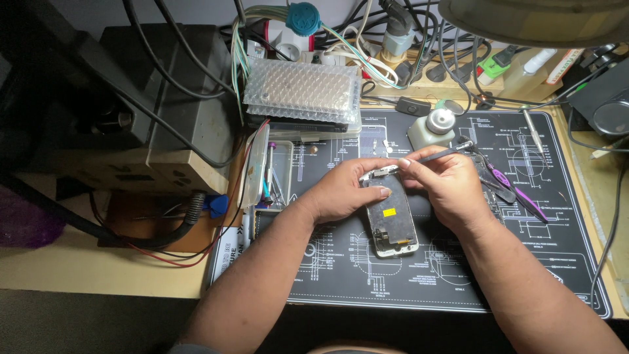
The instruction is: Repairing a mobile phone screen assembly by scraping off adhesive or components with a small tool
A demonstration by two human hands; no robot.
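Head camera showed an opened phone screen lying near the middle of the black work mat. The left hand pressed on its top end, thumb flat on it. The right hand pinched thin tweezers, tip at the phone's top edge.

Bare mat lies open below the phone. Behind it a bottle and bubble-wrapped stack block the way, tools crowd the right, and a tray, apparently of parts, flanks the left.
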